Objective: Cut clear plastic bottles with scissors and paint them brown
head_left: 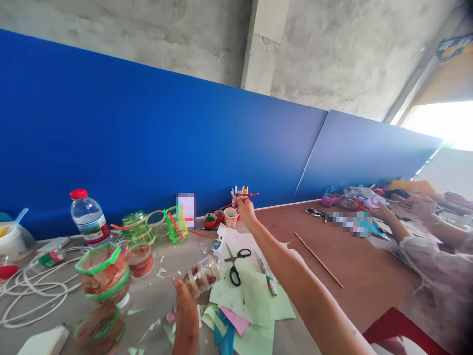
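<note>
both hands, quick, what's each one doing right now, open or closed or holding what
Left hand: closed, holding the clear banded bottle.
Right hand: closed, holding a thin red stick, likely a brush.

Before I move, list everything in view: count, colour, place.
Panels: at least 2, blue, across the back
Water bottle: 1, clear with red cap, left
Cable: 1 coil, white, far left
Banded containers: 2, brown and green, lower left
Jar: 1, green, right of bottle
Patterned cup: 1, pale, back centre
Paper sheets: several, white and pale green, centre
Scissors: 1 pair, black handles, on sheets
Wooden stick: 1, tan, right of sheets
Clear container: 1, brownish patches, left of scissors
Thin rod: 1, red, back centre
Clutter: uncountable, mixed colours, far right
Co-worker: 1, pale sleeves, far right
Left hand: 1, bare, on the clear container
Right hand: 1, bare, holding the rod
</note>
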Tool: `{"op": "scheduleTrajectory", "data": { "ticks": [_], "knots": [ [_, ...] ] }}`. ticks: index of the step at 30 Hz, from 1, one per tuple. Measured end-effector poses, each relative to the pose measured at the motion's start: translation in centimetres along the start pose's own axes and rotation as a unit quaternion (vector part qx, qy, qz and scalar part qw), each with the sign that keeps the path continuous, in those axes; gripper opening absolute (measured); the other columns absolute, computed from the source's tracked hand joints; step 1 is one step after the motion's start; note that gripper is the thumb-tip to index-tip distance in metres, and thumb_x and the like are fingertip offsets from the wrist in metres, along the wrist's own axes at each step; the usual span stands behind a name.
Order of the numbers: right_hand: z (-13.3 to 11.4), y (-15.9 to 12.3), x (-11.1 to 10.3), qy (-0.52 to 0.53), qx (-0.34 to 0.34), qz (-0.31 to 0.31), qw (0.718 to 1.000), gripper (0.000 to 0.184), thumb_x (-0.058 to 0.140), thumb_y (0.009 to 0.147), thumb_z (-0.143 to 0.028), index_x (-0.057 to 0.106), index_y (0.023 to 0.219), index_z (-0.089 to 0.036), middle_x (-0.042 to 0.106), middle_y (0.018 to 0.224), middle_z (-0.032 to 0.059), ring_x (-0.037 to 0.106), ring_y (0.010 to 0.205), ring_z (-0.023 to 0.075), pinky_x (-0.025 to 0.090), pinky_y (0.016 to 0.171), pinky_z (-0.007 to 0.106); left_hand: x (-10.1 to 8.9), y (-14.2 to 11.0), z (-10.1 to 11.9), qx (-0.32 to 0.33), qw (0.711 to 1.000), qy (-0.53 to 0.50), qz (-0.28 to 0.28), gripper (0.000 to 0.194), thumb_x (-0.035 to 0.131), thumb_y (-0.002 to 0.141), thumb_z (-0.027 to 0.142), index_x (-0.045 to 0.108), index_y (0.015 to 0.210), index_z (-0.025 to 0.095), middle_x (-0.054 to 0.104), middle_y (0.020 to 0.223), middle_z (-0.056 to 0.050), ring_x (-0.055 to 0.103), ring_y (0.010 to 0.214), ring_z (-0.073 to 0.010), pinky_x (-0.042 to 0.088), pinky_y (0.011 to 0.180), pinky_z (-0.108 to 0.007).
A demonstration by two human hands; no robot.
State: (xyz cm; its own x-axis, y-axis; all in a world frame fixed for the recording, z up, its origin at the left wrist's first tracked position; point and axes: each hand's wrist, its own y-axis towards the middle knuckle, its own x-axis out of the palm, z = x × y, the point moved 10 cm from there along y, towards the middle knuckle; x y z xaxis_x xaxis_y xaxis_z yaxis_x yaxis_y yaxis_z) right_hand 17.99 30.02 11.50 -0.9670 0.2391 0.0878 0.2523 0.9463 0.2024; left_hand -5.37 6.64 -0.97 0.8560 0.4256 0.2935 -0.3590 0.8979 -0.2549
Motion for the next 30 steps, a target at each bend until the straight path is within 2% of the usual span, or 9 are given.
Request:
{"op": "scheduleTrajectory", "data": {
  "ticks": [4,7,10,12,14,17,20,23,30],
  "knots": [
    [-0.7,-2.0,-3.3,0.115,0.048,0.020,0.992,0.022,0.053,0.081,-0.037,0.060,0.077,-0.017,0.058,0.052,0.0004,0.041,0.037,0.0096,0.030,0.039,0.024,-0.1,-0.4,0.6,0.004,1.000,0.005,0.013,0.067,0.026,0.079,0.073,0.070,0.080,0.022,0.074,0.076,-0.009,0.061,0.110,-0.0330,0.035,0.106,-0.049],
    [-1.4,-4.6,-5.2,0.188,0.070,0.007,0.980,0.023,0.050,0.082,-0.037,0.060,0.075,-0.017,0.057,0.053,0.0006,0.044,0.040,0.0105,0.035,0.041,0.024,-0.2,0.1,0.1,0.020,1.000,-0.016,0.004,0.071,0.027,0.075,0.078,0.069,0.085,0.021,0.074,0.075,-0.009,0.062,0.108,-0.0333,0.034,0.107,-0.051],
    [-1.8,-7.9,-6.2,0.250,0.088,-0.022,0.964,0.022,0.052,0.080,-0.037,0.061,0.075,-0.017,0.058,0.059,0.0012,0.044,0.042,0.0099,0.039,0.043,0.025,-0.6,1.0,-0.9,0.028,0.999,-0.027,0.007,0.070,0.028,0.076,0.077,0.068,0.087,0.021,0.074,0.076,-0.008,0.064,0.105,-0.0315,0.033,0.107,-0.050],
    [-1.8,-10.2,-5.4,0.351,0.122,-0.080,0.925,0.018,0.057,0.079,-0.034,0.062,0.074,-0.017,0.055,0.056,-0.0008,0.042,0.042,0.0087,0.038,0.044,0.023,-0.7,1.4,-1.2,0.029,0.999,-0.041,0.013,0.070,0.029,0.075,0.077,0.068,0.086,0.020,0.073,0.077,-0.009,0.065,0.104,-0.0305,0.035,0.106,-0.048],
    [-1.9,-11.9,-4.9,0.389,0.133,-0.112,0.905,0.015,0.061,0.079,-0.030,0.061,0.070,-0.018,0.049,0.050,-0.0041,0.035,0.039,0.0071,0.036,0.044,0.022,-0.4,1.4,-1.0,0.034,0.998,-0.061,0.000,0.074,0.028,0.073,0.080,0.068,0.086,0.019,0.073,0.077,-0.010,0.065,0.102,-0.0310,0.038,0.104,-0.048],
    [-1.8,-13.4,-4.5,0.382,0.131,-0.126,0.906,0.015,0.064,0.079,-0.030,0.062,0.069,-0.019,0.043,0.045,-0.0066,0.028,0.037,0.0067,0.034,0.044,0.023,0.3,0.9,0.0,0.045,0.997,-0.060,-0.018,0.078,0.027,0.072,0.082,0.069,0.086,0.018,0.073,0.077,-0.012,0.066,0.100,-0.0311,0.040,0.102,-0.048],
    [-1.8,-14.2,-3.6,0.358,0.128,-0.153,0.912,0.018,0.062,0.080,-0.037,0.065,0.078,-0.019,0.050,0.052,-0.0034,0.035,0.041,0.0086,0.036,0.048,0.026,0.3,0.2,0.5,0.046,0.998,-0.047,-0.007,0.075,0.031,0.074,0.080,0.070,0.091,0.018,0.073,0.081,-0.011,0.065,0.103,-0.0299,0.041,0.102,-0.045],
    [-1.3,-14.8,-2.8,0.340,0.131,-0.182,0.913,0.024,0.059,0.081,-0.043,0.065,0.077,-0.020,0.055,0.060,-0.0002,0.041,0.046,0.0108,0.038,0.052,0.029,-0.3,-0.2,0.4,0.046,0.998,-0.038,0.012,0.075,0.034,0.073,0.080,0.070,0.096,0.018,0.073,0.088,-0.013,0.063,0.108,-0.0299,0.040,0.104,-0.043],
    [1.0,-15.9,-2.3,0.352,0.156,-0.206,0.900,0.014,0.072,0.072,-0.029,0.061,0.071,-0.020,0.043,0.056,-0.0054,0.029,0.043,0.0071,0.035,0.051,0.026,-1.4,-0.3,0.2,0.077,0.997,-0.008,0.030,0.083,0.033,0.071,0.084,0.069,0.103,0.017,0.072,0.103,-0.014,0.056,0.119,-0.0302,0.033,0.110,-0.041]
  ]
}}
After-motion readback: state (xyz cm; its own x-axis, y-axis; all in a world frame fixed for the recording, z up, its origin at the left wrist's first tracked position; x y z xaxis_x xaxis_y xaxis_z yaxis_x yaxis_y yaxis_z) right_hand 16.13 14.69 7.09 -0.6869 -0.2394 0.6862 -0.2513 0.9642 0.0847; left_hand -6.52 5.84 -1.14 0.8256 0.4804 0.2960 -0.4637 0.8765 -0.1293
